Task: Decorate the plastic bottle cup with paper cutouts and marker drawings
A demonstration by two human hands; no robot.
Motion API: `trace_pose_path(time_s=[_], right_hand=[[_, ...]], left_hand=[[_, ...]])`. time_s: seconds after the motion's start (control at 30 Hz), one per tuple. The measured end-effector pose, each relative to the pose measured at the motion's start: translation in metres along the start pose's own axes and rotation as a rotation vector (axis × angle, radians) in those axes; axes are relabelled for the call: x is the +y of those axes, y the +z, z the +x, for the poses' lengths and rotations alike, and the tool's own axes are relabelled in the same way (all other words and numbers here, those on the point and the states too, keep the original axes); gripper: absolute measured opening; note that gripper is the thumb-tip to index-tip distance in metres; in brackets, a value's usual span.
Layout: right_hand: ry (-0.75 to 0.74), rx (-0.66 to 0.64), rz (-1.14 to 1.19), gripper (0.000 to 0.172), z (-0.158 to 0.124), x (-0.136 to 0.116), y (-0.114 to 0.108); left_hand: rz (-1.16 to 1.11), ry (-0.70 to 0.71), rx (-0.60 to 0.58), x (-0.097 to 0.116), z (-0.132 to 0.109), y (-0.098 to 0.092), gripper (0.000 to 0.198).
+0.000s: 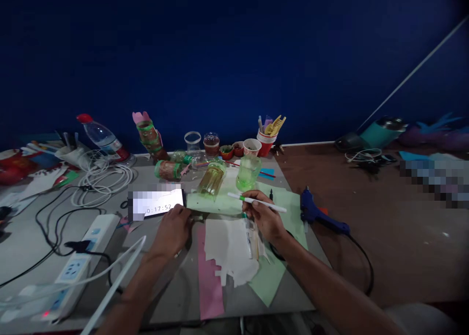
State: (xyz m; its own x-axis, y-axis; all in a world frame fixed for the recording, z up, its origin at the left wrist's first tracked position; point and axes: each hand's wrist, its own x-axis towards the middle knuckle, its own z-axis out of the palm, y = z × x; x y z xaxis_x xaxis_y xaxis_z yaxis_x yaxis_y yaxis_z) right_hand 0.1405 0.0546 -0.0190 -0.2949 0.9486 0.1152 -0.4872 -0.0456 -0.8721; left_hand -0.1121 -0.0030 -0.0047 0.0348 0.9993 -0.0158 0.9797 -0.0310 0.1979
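Note:
A white pen with a green band (269,205) is held in my right hand (262,215), tilted above green paper (293,205). My left hand (179,227) rests beside a lit phone (157,203) showing a timer; its fingers are bent and partly smeared, and whether they hold anything cannot be made out. Between my hands lies a cut white paper (227,242) over a pink strip (210,296). Behind my hands are a tilted clear cup with green on it (211,178) and a green-tinted cup (248,173).
A blue glue gun (322,215) lies at right. A power strip (78,266), coiled white cable (104,181) and tilted bottle (104,137) occupy the left. Along the back stand a decorated brown tube (150,139) and a red cup of utensils (266,144).

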Motion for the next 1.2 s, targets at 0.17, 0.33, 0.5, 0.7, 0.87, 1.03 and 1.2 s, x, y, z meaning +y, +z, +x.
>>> trace_pose_path(time_s=[0.17,0.33,0.5,0.7,0.87,1.03,1.2], right_hand=[[0.000,-0.004,-0.006,0.024,0.001,0.002,-0.002],[-0.025,0.009,-0.029,0.024,0.001,0.001,-0.001],[-0.046,0.005,-0.070,0.026,0.002,0.002,-0.001],[-0.129,-0.208,-0.364,0.032,-0.009,-0.008,0.001],[-0.470,-0.553,-0.880,0.040,-0.022,-0.003,0.013],[-0.661,-0.714,-1.019,0.041,-0.022,0.004,0.017],[-0.709,-0.630,-1.011,0.050,-0.018,-0.005,0.016]], left_hand=[[-0.334,0.026,-0.061,-0.008,-0.020,-0.013,0.021],[-0.619,0.147,-0.291,0.002,-0.038,-0.034,0.023],[-0.762,0.332,-0.436,0.022,-0.049,-0.047,0.024],[-0.668,0.302,-0.320,0.035,-0.057,-0.030,0.029],[-0.571,0.245,-0.165,0.048,-0.072,-0.009,0.039],[-0.677,0.226,0.005,0.055,-0.076,-0.001,0.039],[-0.961,0.162,0.085,0.048,-0.075,-0.003,0.020]])
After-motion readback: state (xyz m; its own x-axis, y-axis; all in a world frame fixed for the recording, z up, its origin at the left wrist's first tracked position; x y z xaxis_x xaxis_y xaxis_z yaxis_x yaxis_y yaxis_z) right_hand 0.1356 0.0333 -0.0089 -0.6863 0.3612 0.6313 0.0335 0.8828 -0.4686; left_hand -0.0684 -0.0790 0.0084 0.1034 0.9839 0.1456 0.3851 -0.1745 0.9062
